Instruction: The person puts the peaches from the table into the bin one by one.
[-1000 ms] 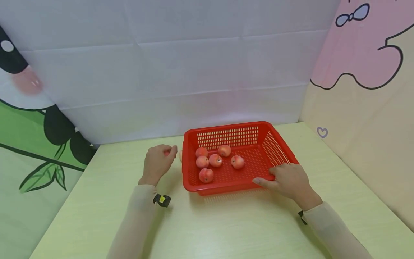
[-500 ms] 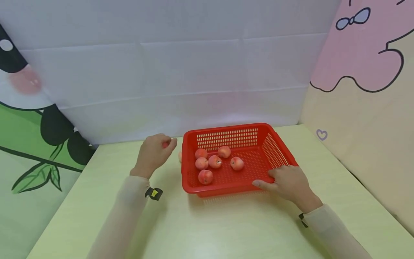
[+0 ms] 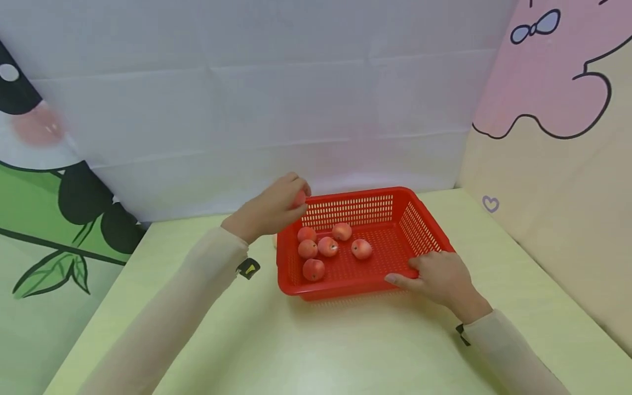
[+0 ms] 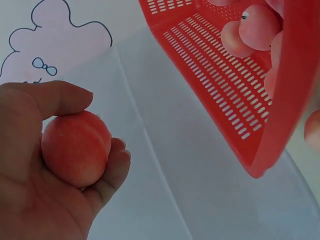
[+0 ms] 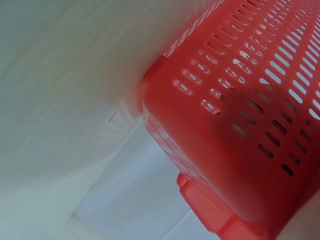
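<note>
My left hand (image 3: pixel 270 209) holds a peach (image 4: pixel 77 147), with thumb and fingers curled round it. In the head view this hand is over the back left corner of a red plastic basket (image 3: pixel 365 286). My right hand (image 3: pixel 439 278) grips the basket's near rim toward the right, thumb on the outside. Several peaches (image 3: pixel 328 247) lie in the left half of the basket. Another peach (image 4: pixel 313 131), partly cut off by the frame, is outside the basket's left side. From the right wrist, the slotted basket wall (image 5: pixel 215 120) fills much of the view, and little of the hand shows.
The basket stands on a pale wooden table (image 3: pixel 326 345). A white cloth backdrop (image 3: pixel 296 109) hangs just behind it. Printed cartoon panels (image 3: pixel 553 192) flank the table on the right and left.
My left hand, holding the peach, first moved up and slightly left, then right and farther back to the basket's rear left corner. My right hand and the basket stay almost still.
</note>
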Motion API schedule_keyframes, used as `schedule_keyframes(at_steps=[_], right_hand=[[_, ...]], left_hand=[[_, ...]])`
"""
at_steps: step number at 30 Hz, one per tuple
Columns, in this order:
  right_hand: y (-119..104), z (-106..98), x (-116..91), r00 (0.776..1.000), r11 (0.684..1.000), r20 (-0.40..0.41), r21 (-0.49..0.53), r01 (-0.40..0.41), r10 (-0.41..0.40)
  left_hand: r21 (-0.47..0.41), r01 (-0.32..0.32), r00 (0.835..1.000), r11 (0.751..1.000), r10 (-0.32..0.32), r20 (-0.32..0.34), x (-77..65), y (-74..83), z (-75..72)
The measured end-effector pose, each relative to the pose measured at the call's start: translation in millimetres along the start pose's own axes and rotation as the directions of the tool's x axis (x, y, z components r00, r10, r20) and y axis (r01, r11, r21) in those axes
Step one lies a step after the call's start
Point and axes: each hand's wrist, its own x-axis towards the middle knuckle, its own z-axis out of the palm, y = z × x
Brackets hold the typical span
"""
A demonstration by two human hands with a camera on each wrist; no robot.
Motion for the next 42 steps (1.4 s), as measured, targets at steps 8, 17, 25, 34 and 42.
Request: schedule_keyframes(at_steps=[8,17,25,34,42], right_hand=[[-1,1,0,1.000,1.000,0.004,-0.012,0.006,-0.006],[0,-1,-2,1.000,1.000,-0.001,-0.002,0.006,-0.006],[1,1,-1,0.999,1.000,-0.027,-0.005,0.020,-0.020],[2,1,-1,0.999,1.000,-0.034,-0.001,0.020,-0.020],[3,2,-1,0.998,1.000,-0.055,-0.001,0.026,-0.026]], left_hand=[[-0.101,-0.055,0.998,0.993,0.057,0.017,26.7,15.9,3.2],[-0.041,-0.123,0.992,0.992,0.123,0.007,46.6,26.6,18.8],[0.132,-0.113,0.989,0.985,0.098,0.114,56.1,42.1,31.5],[0.292,-0.074,0.981,0.954,0.017,0.193,65.6,48.2,45.0],[0.246,-0.038,0.973,0.969,-0.020,0.228,65.6,45.0,60.3]])
